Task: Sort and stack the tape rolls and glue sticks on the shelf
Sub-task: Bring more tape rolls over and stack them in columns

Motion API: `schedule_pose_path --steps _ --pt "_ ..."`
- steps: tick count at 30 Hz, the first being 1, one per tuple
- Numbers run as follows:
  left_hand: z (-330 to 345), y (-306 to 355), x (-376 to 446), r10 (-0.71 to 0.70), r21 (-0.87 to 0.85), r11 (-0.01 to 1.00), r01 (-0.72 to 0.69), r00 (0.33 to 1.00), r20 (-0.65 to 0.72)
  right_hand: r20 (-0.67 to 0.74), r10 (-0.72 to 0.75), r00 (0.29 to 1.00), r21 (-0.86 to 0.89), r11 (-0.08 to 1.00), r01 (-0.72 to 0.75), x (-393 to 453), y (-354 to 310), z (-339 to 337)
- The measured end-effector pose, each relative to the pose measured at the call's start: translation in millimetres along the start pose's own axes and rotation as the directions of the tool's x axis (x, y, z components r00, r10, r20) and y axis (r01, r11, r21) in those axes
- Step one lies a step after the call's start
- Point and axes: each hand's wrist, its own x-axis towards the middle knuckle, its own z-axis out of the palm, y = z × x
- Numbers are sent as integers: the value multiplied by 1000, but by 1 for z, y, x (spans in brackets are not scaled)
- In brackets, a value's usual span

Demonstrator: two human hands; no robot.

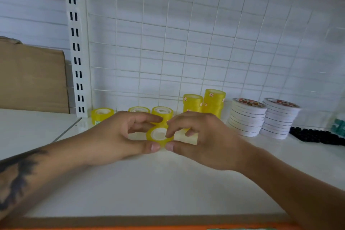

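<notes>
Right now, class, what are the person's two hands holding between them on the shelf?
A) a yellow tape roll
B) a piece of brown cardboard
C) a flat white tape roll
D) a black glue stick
A: the left hand and right hand both pinch one yellow tape roll between thumbs and fingers, while the white roll stacks stand untouched to the right.

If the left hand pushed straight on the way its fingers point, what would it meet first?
The left hand points rightward, and its fingers already pinch the yellow tape roll. Pushing on, it would probably meet the right hand first, which grips the same roll from the opposite side, thumbs nearly touching.
</notes>
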Motion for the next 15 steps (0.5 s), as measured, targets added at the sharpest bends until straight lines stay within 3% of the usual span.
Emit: schedule_pose_path --steps 3,8,10,12,15 --pt "2 0 0 10 -25 1000 -10 1000 15 -23 36 999 86 996 -34 -1 1 -3" --pt "5 -2 -1 44 30 999 -44 999 -5 -50 63 997 73 996 -59 -2 -1 -17" --pt "8 -3 -2 -1 230 973 -18 996 84 -198 114 973 53 993 -106 3 5 -32" --pt "14 -4 -5 -138 534 845 -17 959 247 -352 165 921 -21 983 -184 13 16 -48" --pt "20 1 -10 -262 641 767 -1 912 316 -404 203 892 -184 937 -297 36 34 -60"
